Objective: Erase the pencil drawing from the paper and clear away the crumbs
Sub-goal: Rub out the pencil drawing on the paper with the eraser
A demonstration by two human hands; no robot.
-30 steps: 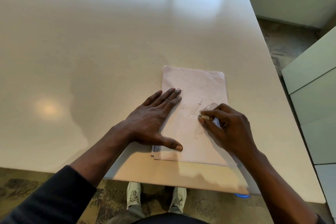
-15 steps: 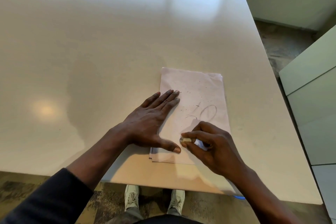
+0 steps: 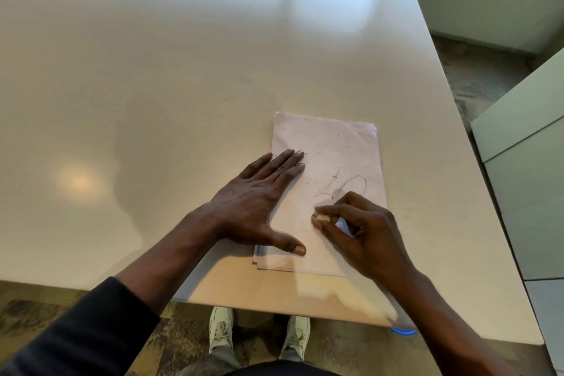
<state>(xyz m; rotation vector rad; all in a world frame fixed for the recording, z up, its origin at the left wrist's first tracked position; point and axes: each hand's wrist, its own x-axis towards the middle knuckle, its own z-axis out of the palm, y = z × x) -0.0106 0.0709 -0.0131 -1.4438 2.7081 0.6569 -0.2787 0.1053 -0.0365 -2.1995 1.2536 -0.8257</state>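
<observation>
Half done at most, as a guess. On the paper [image 3: 329,137], near the front edge of the tabletop [image 3: 183,70]: a faint grey loop and a few short strokes of the pencil drawing [image 3: 357,183], plain to see just past the right hand [image 3: 369,232]. Pinches a small pale eraser [image 3: 321,218] between thumb and curled fingers, tip down on the sheet, just below the loop. Looks like rubbing in progress.

Presses flat on the left part of the sheet with the left hand [image 3: 253,207], fingers straight and close together, thumb spread out toward the near edge, likely to keep the paper from sliding.

Dotted over the upper half of the sheet: lots of tiny dark crumbs [image 3: 319,153], none swept off yet.

Left to do, as a guess: rub out the loop and the strokes, then brush or blow the crumbs away from paper and tabletop. Hard to tell how much of the drawing sits hidden under the right hand. Looks like more than one sheet, going by the edges at the near left corner.
</observation>
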